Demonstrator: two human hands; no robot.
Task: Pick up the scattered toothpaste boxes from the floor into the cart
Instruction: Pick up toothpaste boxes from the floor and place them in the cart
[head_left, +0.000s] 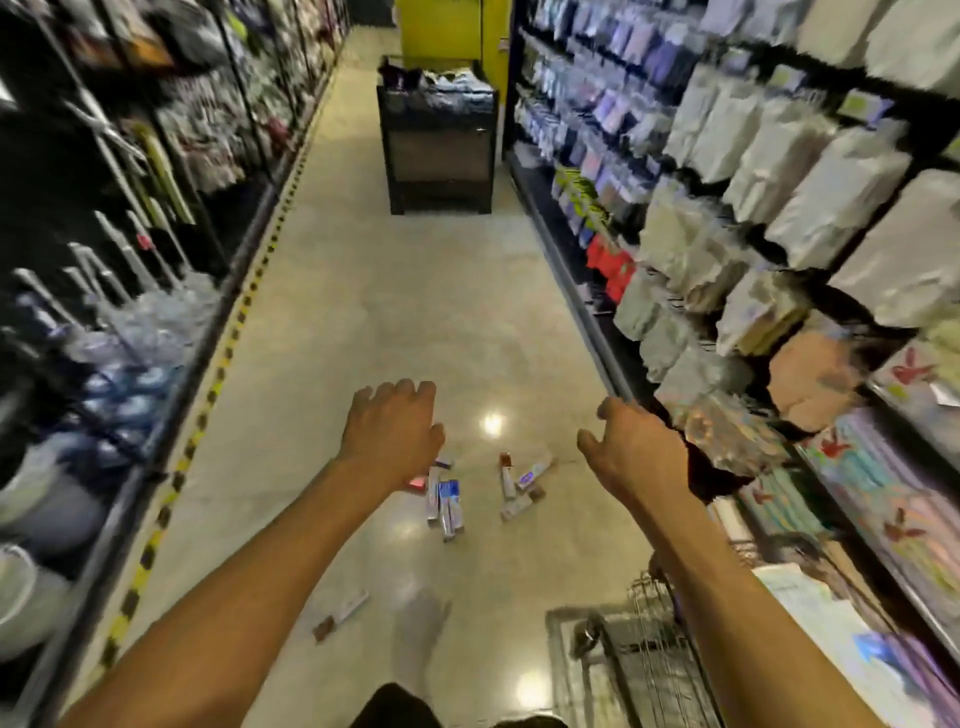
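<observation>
Straight ahead, a pale floor (415, 312) runs up the middle of the frame between shelves on the left (130, 208) and shelves on the right (779, 234), with a yellow-and-black striped strip (228, 353) along the left edge. A dark display stand (439, 140) blocks part of the aisle at upper centre; the floor between it and the hands is bare.

Both arms reach forward at centre frame. The left hand (392, 428) and right hand (631, 452) hold nothing, fingers spread and curled apart.

Toothpaste boxes (447, 501) lie scattered on the floor just below and between the hands: one cluster by the left wrist, another (519, 483) right of it, roughly seven or eight in all, though blur prevents an exact count. One more box (343, 616) lies alone at lower centre.

A wire cart (639, 660) sits at lower right beside the shelves; its contents are too blurred to tell.
</observation>
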